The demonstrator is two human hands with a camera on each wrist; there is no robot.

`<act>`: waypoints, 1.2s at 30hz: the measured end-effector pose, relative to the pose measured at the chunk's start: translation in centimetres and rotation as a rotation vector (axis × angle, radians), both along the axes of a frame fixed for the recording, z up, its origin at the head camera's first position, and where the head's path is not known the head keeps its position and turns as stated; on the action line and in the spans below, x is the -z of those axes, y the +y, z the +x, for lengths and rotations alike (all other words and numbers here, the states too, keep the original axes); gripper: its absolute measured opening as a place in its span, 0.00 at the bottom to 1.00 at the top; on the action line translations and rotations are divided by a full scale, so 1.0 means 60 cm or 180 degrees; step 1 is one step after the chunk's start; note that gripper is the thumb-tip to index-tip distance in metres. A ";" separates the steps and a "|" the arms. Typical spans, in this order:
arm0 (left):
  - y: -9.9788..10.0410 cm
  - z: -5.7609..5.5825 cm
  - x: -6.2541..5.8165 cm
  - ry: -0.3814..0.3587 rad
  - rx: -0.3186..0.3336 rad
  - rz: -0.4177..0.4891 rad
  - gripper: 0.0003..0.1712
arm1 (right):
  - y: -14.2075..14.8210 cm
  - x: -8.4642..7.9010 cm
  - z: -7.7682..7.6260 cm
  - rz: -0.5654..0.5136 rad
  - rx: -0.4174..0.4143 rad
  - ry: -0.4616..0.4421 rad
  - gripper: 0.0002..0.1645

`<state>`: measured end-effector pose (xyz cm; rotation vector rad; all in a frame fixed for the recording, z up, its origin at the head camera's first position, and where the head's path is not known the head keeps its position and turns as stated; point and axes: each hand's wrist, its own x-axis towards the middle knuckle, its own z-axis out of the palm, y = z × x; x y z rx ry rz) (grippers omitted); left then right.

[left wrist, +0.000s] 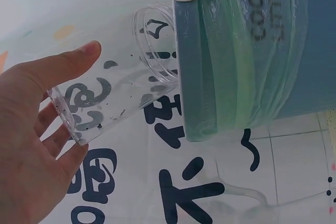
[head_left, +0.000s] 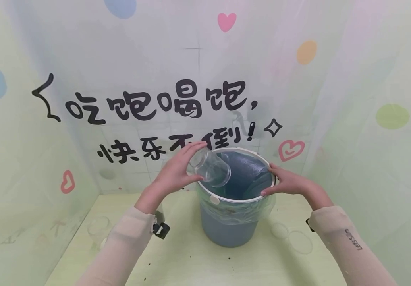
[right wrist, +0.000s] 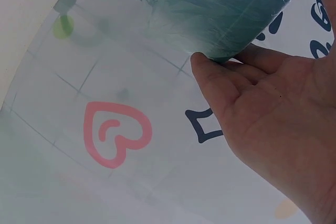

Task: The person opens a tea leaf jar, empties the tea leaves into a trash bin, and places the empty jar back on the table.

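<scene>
My left hand (head_left: 176,169) grips a clear plastic jar (head_left: 210,169), thumb on the near side and fingers behind. The jar is tilted, its open threaded mouth over the bin's opening; small dark specks cling inside its wall (left wrist: 121,98). Below it stands a blue bin (head_left: 228,230) with a light rim (head_left: 239,200) and a translucent green liner bag (head_left: 234,212) folded over the edge. My right hand (head_left: 291,183) rests on the bin's right side with thumb and fingers spread at the rim. In the right wrist view its fingertips (right wrist: 198,59) lie against the bag-covered side.
Faint clear round pieces (head_left: 300,242) lie on the pale tabletop (head_left: 187,274) right of the bin. Another clear round item (head_left: 99,226) is at the left. Dark crumbs (head_left: 229,258) dot the table near the front. Printed curtains (head_left: 362,159) enclose the back and sides.
</scene>
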<state>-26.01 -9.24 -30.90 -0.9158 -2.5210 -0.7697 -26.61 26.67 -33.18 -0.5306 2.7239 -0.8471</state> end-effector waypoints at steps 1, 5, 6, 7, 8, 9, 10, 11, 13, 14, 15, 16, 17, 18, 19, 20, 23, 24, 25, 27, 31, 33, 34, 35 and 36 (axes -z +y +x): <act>0.000 -0.001 0.000 -0.0008 -0.0002 -0.0002 0.55 | 0.001 0.000 0.000 -0.0008 0.0001 -0.0002 0.70; 0.001 -0.003 0.001 -0.0027 0.0012 0.0148 0.54 | 0.002 0.000 0.000 -0.0028 0.0000 0.0000 0.70; 0.002 -0.004 0.001 -0.0008 0.0018 0.0140 0.54 | 0.002 0.000 0.000 -0.0032 -0.0001 0.0000 0.70; 0.002 -0.004 0.001 0.0027 0.0006 0.0076 0.54 | 0.002 0.000 0.000 -0.0031 0.0001 -0.0003 0.70; 0.003 -0.004 0.000 0.0060 0.0007 0.0018 0.54 | 0.002 0.000 0.000 -0.0034 0.0003 -0.0001 0.70; 0.005 -0.004 0.000 0.0078 0.0003 -0.0031 0.54 | 0.002 0.000 0.000 -0.0027 0.0002 0.0008 0.70; 0.005 -0.004 0.000 0.0096 -0.0013 -0.0082 0.55 | 0.002 0.000 0.001 -0.0020 0.0005 0.0016 0.70; 0.005 -0.003 0.000 0.0107 -0.0032 -0.0133 0.55 | 0.002 0.000 0.001 -0.0009 0.0001 0.0027 0.70; 0.004 -0.003 0.000 0.0111 -0.0081 -0.0159 0.55 | 0.002 0.001 0.001 0.0017 0.0004 0.0024 0.70; 0.003 -0.003 0.001 0.0088 -0.0088 -0.0096 0.55 | 0.002 0.001 0.001 0.0034 0.0002 0.0039 0.70; 0.001 -0.003 0.001 0.0066 -0.0099 -0.0037 0.55 | 0.002 0.002 0.001 0.0046 0.0003 0.0040 0.70; 0.000 -0.004 0.002 0.0056 -0.0100 0.0006 0.55 | 0.002 0.002 0.000 0.0051 0.0006 0.0032 0.70; -0.001 -0.004 0.002 0.0057 -0.0093 0.0031 0.55 | 0.003 0.003 0.000 0.0053 0.0004 0.0027 0.70; -0.002 -0.005 0.002 0.0066 -0.0083 0.0039 0.55 | 0.003 0.003 0.000 0.0051 0.0006 0.0028 0.70; -0.002 -0.005 0.001 0.0069 -0.0068 0.0055 0.55 | 0.004 0.003 0.000 0.0043 0.0002 0.0038 0.70; -0.002 -0.006 0.001 0.0069 -0.0055 0.0082 0.55 | 0.004 0.003 0.000 0.0038 -0.0003 0.0051 0.70; -0.003 -0.006 0.001 0.0096 -0.0031 0.0095 0.55 | 0.004 0.002 0.000 0.0005 -0.0019 0.0065 0.70; -0.003 -0.005 0.001 0.0091 -0.0025 0.0120 0.55 | 0.004 0.002 0.000 0.0003 -0.0023 0.0078 0.70; -0.003 -0.005 0.001 0.0086 -0.0019 0.0145 0.55 | 0.004 0.001 0.000 0.0003 -0.0023 0.0077 0.70; -0.002 -0.004 0.000 0.0089 -0.0026 0.0119 0.55 | 0.004 0.001 0.001 0.0004 -0.0024 0.0074 0.70; -0.001 0.000 -0.004 0.0050 -0.0029 0.0038 0.55 | 0.005 0.001 0.003 0.0016 -0.0007 0.0058 0.70; -0.001 0.001 -0.006 0.0055 -0.0061 0.0036 0.55 | 0.006 0.002 0.003 0.0004 -0.0004 0.0048 0.70; -0.001 0.002 -0.007 0.0058 -0.0068 0.0045 0.55 | 0.006 0.002 0.003 -0.0007 -0.0004 0.0045 0.70; -0.001 0.002 -0.008 0.0071 -0.0075 0.0065 0.55 | 0.006 0.002 0.003 -0.0005 0.0001 0.0046 0.70; -0.001 0.001 -0.009 0.0090 -0.0086 0.0084 0.55 | 0.007 0.003 0.002 -0.0002 0.0001 0.0051 0.70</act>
